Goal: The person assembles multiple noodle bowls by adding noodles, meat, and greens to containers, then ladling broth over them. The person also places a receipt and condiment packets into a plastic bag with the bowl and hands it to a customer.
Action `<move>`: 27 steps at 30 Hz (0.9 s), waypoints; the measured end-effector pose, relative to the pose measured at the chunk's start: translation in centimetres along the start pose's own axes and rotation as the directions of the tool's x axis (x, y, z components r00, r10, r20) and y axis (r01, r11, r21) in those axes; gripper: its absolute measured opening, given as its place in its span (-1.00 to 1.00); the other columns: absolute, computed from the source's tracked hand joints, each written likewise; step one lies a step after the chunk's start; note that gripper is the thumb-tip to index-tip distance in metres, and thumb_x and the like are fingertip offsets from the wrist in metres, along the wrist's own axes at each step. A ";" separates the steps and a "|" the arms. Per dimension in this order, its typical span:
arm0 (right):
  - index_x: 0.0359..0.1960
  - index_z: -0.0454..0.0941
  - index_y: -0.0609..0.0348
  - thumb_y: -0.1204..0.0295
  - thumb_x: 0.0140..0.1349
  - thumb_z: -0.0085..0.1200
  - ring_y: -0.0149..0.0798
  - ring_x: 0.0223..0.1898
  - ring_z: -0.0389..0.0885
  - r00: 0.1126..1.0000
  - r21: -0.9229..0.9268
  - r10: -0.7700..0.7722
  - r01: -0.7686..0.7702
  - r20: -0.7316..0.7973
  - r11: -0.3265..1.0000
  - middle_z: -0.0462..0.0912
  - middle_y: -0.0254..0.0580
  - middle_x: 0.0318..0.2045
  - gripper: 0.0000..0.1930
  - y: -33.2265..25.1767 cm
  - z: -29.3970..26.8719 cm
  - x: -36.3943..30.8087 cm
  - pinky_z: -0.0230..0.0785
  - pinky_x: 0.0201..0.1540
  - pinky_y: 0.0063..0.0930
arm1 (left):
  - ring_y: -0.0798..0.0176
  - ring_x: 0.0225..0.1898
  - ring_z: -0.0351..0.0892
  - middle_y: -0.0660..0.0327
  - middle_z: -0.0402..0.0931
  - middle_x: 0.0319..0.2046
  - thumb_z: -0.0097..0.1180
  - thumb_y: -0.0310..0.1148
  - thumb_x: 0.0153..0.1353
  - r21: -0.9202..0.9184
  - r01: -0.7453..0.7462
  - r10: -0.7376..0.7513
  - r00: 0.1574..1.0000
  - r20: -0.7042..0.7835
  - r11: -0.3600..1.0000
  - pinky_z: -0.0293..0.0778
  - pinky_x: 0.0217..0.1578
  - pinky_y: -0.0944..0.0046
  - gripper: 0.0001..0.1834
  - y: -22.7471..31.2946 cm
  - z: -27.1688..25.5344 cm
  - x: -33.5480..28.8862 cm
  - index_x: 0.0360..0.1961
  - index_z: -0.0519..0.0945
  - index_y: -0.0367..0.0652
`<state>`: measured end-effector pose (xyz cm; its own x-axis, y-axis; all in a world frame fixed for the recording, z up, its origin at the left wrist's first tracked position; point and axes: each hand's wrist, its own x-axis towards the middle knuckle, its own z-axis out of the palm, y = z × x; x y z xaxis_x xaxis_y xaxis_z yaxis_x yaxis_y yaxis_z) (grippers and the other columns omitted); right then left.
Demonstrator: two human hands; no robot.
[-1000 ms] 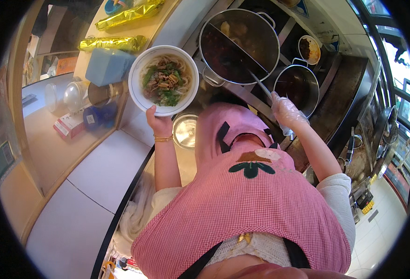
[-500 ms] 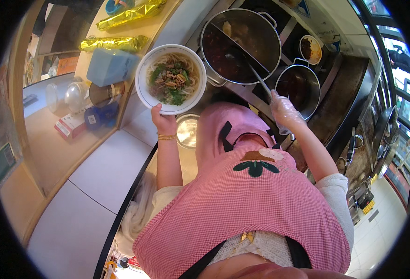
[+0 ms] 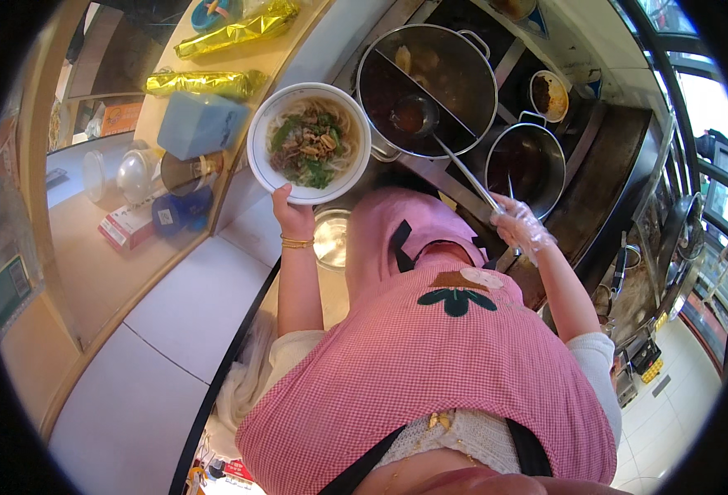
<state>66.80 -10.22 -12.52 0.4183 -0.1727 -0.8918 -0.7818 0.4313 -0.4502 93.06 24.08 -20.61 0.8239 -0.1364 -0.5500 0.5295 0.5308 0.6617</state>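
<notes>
A large divided stockpot of dark broth sits on the stove beside a white bowl of noodles, greens and meat, gripped from below by the left hand. The gloved right hand grasps a ladle dipped in the pot.

The pink checked apron fills the lower middle of the view and hides the counter edge and the floor beneath it. The left hand's fingers are tucked under the white noodle bowl and cannot be seen. The ladle handle's lower end disappears inside the gloved right hand, and the dark broth hides the big pot's contents.
</notes>
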 end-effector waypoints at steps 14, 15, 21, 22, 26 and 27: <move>0.26 0.49 0.14 0.60 0.13 0.18 -0.59 -0.66 0.35 0.987 0.110 -0.120 0.132 -0.105 0.985 0.51 -0.42 -0.47 -0.43 -4.0 2.2 -14.1 0.18 -0.65 -0.74 | 0.21 -0.02 0.58 0.18 0.56 -0.03 0.10 -0.30 0.22 0.034 0.058 -0.059 0.997 0.048 0.998 0.53 -0.02 0.17 -0.61 -3.5 1.9 3.1 0.06 0.47 -0.21; 0.24 0.51 0.14 0.58 0.15 0.19 -0.60 -0.64 0.36 0.982 0.046 -0.121 0.129 -0.148 0.991 0.51 -0.43 -0.47 -0.45 -4.1 2.7 -14.3 0.19 -0.62 -0.74 | 0.22 -0.02 0.57 0.19 0.53 -0.03 0.10 -0.32 0.21 0.029 0.073 -0.075 0.994 0.076 0.997 0.53 -0.05 0.17 -0.59 -3.8 2.6 3.2 0.08 0.45 -0.17; 0.30 0.46 0.09 0.55 0.30 0.14 -0.57 -0.25 0.47 0.954 -0.222 -0.281 0.252 -0.109 0.942 0.53 -0.48 -0.28 -0.50 -3.1 4.0 -14.2 0.39 -0.11 -0.61 | 0.19 0.08 0.52 0.18 0.46 0.09 0.09 -0.38 0.19 -0.021 0.149 -0.140 0.962 0.233 0.989 0.55 -0.01 0.20 -0.44 -4.3 7.7 2.3 0.25 0.34 -0.09; 0.31 0.45 0.09 0.55 0.30 0.14 -0.56 -0.25 0.47 0.944 -0.214 -0.316 0.290 -0.098 0.933 0.53 -0.47 -0.27 -0.49 -2.9 4.0 -14.0 0.39 -0.10 -0.61 | 0.18 0.10 0.52 0.17 0.45 0.11 0.08 -0.38 0.19 0.003 0.173 -0.170 0.963 0.210 0.985 0.54 0.02 0.19 -0.43 -4.2 8.4 2.1 0.26 0.33 -0.10; 0.37 0.36 0.04 0.57 0.31 0.11 -0.54 -0.26 0.48 0.906 -0.261 -0.422 0.398 -0.039 0.879 0.52 -0.44 -0.28 -0.43 -2.2 3.6 -13.3 0.40 -0.11 -0.58 | 0.17 0.14 0.50 0.14 0.42 0.17 0.08 -0.38 0.20 0.011 0.141 -0.138 0.946 0.292 0.990 0.49 0.11 0.17 -0.40 -4.2 10.2 1.6 0.29 0.30 -0.13; 0.38 0.35 0.03 0.57 0.31 0.11 -0.54 -0.27 0.48 0.893 -0.255 -0.450 0.432 -0.013 0.865 0.52 -0.43 -0.29 -0.42 -2.2 3.6 -13.2 0.40 -0.12 -0.58 | 0.17 0.14 0.50 0.14 0.41 0.18 0.08 -0.38 0.20 0.013 0.128 -0.126 0.942 0.310 0.992 0.48 0.12 0.17 -0.39 -4.2 10.5 1.6 0.30 0.30 -0.14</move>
<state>64.63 -5.73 0.37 0.7196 -0.3595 -0.5941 -0.6132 0.0723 -0.7866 94.23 12.88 -18.90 0.7724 -0.4546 -0.4436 0.6333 0.4978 0.5926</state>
